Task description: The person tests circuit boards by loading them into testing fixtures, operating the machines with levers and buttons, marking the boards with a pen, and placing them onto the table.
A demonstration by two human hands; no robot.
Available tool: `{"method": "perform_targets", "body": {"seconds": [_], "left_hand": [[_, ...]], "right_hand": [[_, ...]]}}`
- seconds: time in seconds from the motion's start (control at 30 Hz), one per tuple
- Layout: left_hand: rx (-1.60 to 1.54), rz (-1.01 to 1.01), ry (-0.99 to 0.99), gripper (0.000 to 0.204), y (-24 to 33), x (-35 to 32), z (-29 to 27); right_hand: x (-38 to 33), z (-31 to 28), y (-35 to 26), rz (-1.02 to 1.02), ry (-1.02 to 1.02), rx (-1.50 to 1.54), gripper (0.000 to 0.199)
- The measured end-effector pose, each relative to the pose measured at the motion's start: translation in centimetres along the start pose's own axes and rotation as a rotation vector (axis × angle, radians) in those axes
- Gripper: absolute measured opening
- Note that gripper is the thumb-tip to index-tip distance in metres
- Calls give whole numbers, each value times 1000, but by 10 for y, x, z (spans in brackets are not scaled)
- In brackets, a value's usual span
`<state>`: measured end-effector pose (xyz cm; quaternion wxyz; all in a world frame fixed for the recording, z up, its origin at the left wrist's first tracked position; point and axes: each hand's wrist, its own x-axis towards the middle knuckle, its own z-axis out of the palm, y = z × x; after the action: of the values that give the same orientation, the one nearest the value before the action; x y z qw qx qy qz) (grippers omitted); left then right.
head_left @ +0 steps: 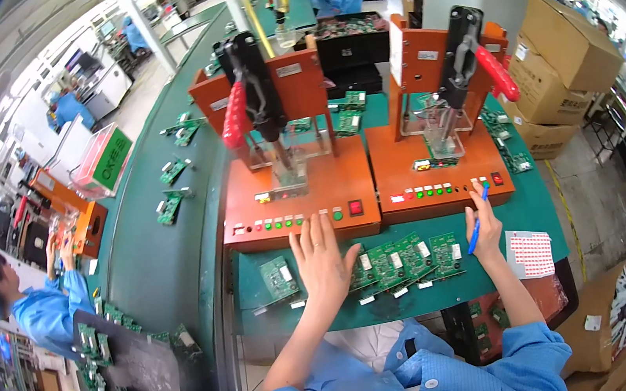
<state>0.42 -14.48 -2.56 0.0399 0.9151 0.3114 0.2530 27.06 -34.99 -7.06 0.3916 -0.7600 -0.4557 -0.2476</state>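
Note:
My left hand (323, 264) is open, fingers spread, with its fingertips at the front edge of the left orange test fixture (341, 169), just below its row of buttons. My right hand (485, 232) holds a blue pen (475, 236). Its raised fingertips are by the buttons at the right end of the right orange test fixture (391, 161). A green circuit board (435, 163) sits under that fixture's clear press block; another board (289, 192) is in the left one. Several circuit boards (416, 257) lie in a row between my hands, and a single board (279, 279) lies left of my left hand.
A sheet of red-and-white labels (533, 255) lies at the green bench's right edge. Red-handled toggle clamps (235, 115) rise above the fixtures. Left runs a green conveyor (155, 256) with boards on it. A co-worker (43, 310) sits beyond it. Cardboard boxes (564, 59) stand at right.

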Motion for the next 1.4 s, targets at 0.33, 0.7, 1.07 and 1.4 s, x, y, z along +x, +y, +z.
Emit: {"method": "perform_targets", "body": {"seconds": [0.33,0.7,1.07,1.4], "left_hand": [[-201,158,217,37,-103,71,-51],[-256,245,57,43,-142,100,-24],[-294,281,44,46,-151,102,-19],[-410,255,41,47,-142,102,-22]], "right_hand": [[62,-11,-4,16,95,11,22],[107,21,8,-65,-207,25,54],[102,36,12,-78,-42,-43,45],[101,39,16,-128,21,-60,43]]}}
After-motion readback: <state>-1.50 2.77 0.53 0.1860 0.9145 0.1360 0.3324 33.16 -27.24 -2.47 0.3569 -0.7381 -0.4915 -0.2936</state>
